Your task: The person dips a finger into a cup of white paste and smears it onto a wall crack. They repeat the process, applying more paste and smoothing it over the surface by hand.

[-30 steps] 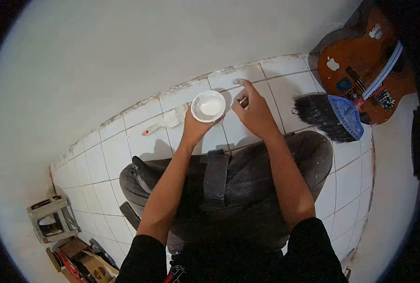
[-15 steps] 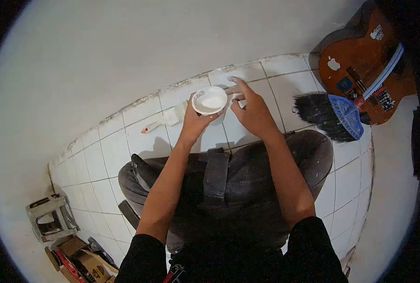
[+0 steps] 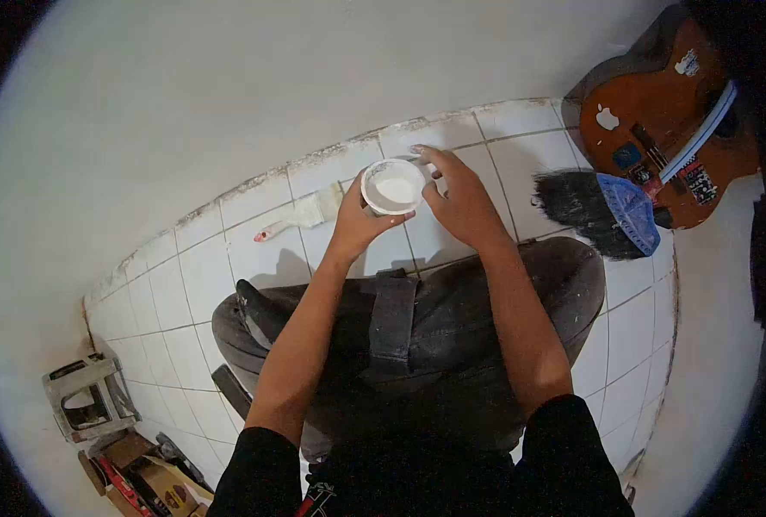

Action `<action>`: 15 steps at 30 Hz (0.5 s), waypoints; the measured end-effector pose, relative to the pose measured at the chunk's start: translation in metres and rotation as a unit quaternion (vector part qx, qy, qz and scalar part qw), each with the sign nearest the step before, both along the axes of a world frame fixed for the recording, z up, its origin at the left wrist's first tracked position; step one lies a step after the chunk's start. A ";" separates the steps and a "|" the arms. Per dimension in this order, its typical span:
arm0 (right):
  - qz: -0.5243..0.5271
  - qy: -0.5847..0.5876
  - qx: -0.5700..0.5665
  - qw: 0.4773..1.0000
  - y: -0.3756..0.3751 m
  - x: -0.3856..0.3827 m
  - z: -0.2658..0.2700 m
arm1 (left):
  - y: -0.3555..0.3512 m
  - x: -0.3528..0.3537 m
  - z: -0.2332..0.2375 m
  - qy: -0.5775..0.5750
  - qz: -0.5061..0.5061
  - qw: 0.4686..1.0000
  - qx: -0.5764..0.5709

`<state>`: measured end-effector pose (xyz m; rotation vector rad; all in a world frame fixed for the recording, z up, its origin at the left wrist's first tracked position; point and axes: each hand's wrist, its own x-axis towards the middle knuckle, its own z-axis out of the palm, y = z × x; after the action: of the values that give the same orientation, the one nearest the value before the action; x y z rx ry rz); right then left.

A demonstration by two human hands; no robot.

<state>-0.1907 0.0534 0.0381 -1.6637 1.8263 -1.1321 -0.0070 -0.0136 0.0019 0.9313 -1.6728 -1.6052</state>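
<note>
A small white tub (image 3: 393,207) with white paint or paste inside is held up in front of me, its opening turned toward the camera. My left hand (image 3: 359,228) grips it from the left and below, thumb across the lower edge and fingers behind it. On the other side my right hand (image 3: 460,198) is spread, thumb and forefinger apart, with the fingertips right by the rim and pale smears on them. Left of the tub a paintbrush (image 3: 314,209) with pale bristles and a reddish handle tip lies on the floor.
White floor tiles (image 3: 172,293) meet a grey wall (image 3: 254,86). At right, a black-bristled broom (image 3: 628,211) with a blue head leans by a brown guitar (image 3: 611,142). A stool (image 3: 90,396) and a cardboard box (image 3: 172,482) of items stand lower left.
The tub has shifted slightly right, toward my right hand, and tilted so more of its inside faces the camera. The right hand's fingers are spread closer around it.
</note>
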 end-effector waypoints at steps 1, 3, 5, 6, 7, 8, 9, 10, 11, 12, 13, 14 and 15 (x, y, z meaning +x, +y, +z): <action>-0.001 0.001 0.001 1.000 0.000 0.001 0.002 | 0.000 0.000 0.001 -0.009 -0.001 1.000 0.000; 0.013 -0.101 0.045 0.994 -0.001 0.003 0.006 | 0.001 -0.001 0.005 -0.011 0.002 1.000 -0.002; 0.007 -0.120 0.074 0.990 0.000 0.002 0.015 | 0.001 -0.001 0.007 -0.012 0.004 1.000 -0.003; 0.003 -0.139 0.103 0.985 0.000 0.001 0.018 | 0.002 -0.001 0.008 -0.029 0.009 0.999 -0.009; 0.003 -0.139 0.103 0.985 0.000 0.001 0.015 | 0.002 0.000 0.009 -0.046 0.013 0.999 -0.016; 0.005 -0.130 0.084 0.988 -0.001 0.001 0.011 | 0.001 0.000 0.007 -0.041 0.017 0.998 -0.035; 0.006 -0.121 0.065 0.991 -0.001 0.001 0.010 | 0.001 0.000 0.005 -0.041 0.016 0.998 -0.035; 0.006 -0.120 0.065 0.991 -0.001 0.001 0.010 | 0.001 0.000 0.004 -0.029 0.014 0.999 -0.013; 0.010 -0.121 0.068 0.990 0.000 0.000 0.011 | 0.000 0.001 0.002 -0.017 0.011 1.000 0.010; 0.015 -0.121 0.071 0.990 0.000 0.000 0.012 | 0.000 0.001 0.001 -0.017 0.011 1.000 0.010; 0.015 -0.121 0.071 0.990 0.000 0.000 0.012 | 0.000 0.002 -0.001 -0.019 0.012 1.000 -0.002; 0.019 -0.121 0.070 0.990 -0.001 0.000 0.011 | -0.001 0.003 -0.002 -0.022 0.013 1.000 -0.014; 0.024 -0.122 0.069 0.990 -0.001 0.000 0.012 | -0.001 0.003 0.000 -0.022 0.013 1.000 -0.014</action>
<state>-0.1907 0.0522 0.0502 -1.4164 1.6609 -1.1094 -0.0041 -0.0143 0.0023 0.9761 -1.7012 -1.5513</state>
